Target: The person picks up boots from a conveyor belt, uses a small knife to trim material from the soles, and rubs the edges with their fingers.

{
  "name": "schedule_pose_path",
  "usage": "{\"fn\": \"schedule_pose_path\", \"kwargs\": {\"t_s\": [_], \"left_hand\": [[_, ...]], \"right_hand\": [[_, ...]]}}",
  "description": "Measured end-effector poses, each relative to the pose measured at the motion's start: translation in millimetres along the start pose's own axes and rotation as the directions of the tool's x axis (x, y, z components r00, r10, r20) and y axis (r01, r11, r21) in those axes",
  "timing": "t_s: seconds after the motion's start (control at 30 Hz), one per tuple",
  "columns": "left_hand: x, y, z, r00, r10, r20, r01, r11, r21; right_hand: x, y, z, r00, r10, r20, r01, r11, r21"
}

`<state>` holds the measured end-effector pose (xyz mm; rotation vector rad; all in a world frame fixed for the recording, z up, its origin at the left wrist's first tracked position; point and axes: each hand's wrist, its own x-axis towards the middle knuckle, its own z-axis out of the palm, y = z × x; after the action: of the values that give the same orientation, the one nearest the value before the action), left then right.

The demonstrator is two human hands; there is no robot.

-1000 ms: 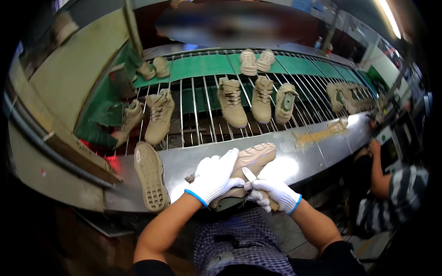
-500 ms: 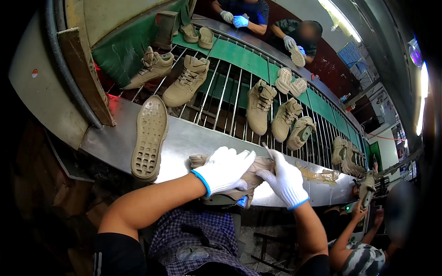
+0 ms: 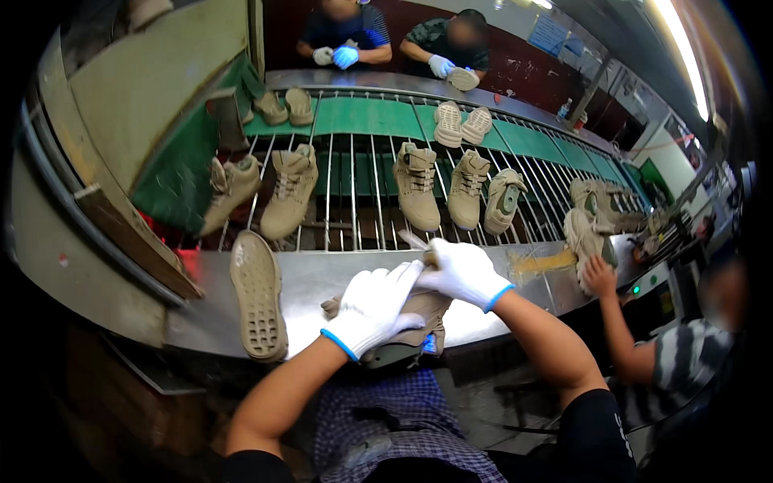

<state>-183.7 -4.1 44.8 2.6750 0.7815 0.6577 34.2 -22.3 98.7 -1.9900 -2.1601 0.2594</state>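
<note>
A tan shoe upper (image 3: 429, 310) with a dark green underside lies on its side at the metal table's near edge. My left hand (image 3: 374, 310), in a white knit glove with a blue cuff, is closed over it, fingers across the top and thumb at the near side. My gloved right hand (image 3: 467, 274) is closed at the upper's far end. A thin, pale, pointed piece (image 3: 413, 240) sticks out beside its fingers; I cannot make out what it is. To the left, a tan sole (image 3: 258, 298) rests with its studded, hollowed face up.
Ahead runs a rack of metal rollers (image 3: 338, 217) bearing several tan lace-up boots (image 3: 417, 189). Behind it, a green belt (image 3: 366, 117) carries soles and shoes. Two gloved people sit opposite; at right, a person's bare hand (image 3: 598, 276) touches a tan shoe (image 3: 581, 237). A wooden-edged panel (image 3: 133, 241) stands left.
My view has turned. My right hand has gone from spread fingers to a closed grip at the upper's far end. The person at right has brought a shoe onto the table.
</note>
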Motion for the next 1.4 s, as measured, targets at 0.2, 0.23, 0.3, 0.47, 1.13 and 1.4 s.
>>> {"fn": "schedule_pose_path", "kwargs": {"t_s": [0.2, 0.23, 0.3, 0.47, 1.13, 1.4], "left_hand": [[-87.7, -5.2, -7.2, 0.880, -0.130, -0.456, 0.129, 0.991, -0.034], [-107.5, 0.3, 0.3, 0.846, -0.271, -0.460, 0.254, 0.962, -0.100], [-144.7, 15.7, -0.9, 0.836, -0.358, -0.415, 0.362, 0.929, -0.073], [-148.5, 17.0, 55.4, 0.887, -0.454, -0.087, 0.462, 0.865, 0.194], [0.7, 56.1, -48.4, 0.746, -0.297, -0.596, 0.162, 0.949, -0.270], [32.8, 98.3, -17.4, 0.783, 0.203, -0.588, -0.199, 0.977, 0.072]], "right_hand": [[-94.6, 127.7, 69.7, 0.735, 0.652, -0.189, -0.409, 0.647, 0.643], [-111.4, 161.8, 95.3, 0.727, 0.608, -0.318, -0.570, 0.793, 0.214], [-107.3, 148.5, 78.9, 0.722, 0.689, -0.067, -0.692, 0.719, -0.060], [-97.1, 123.9, 43.4, 0.925, 0.039, -0.379, -0.070, 0.995, -0.068], [20.4, -19.4, 20.8, 0.623, 0.171, -0.763, 0.570, 0.569, 0.593], [-73.5, 57.5, -11.3, 0.818, 0.205, -0.537, 0.242, 0.725, 0.645]]}}
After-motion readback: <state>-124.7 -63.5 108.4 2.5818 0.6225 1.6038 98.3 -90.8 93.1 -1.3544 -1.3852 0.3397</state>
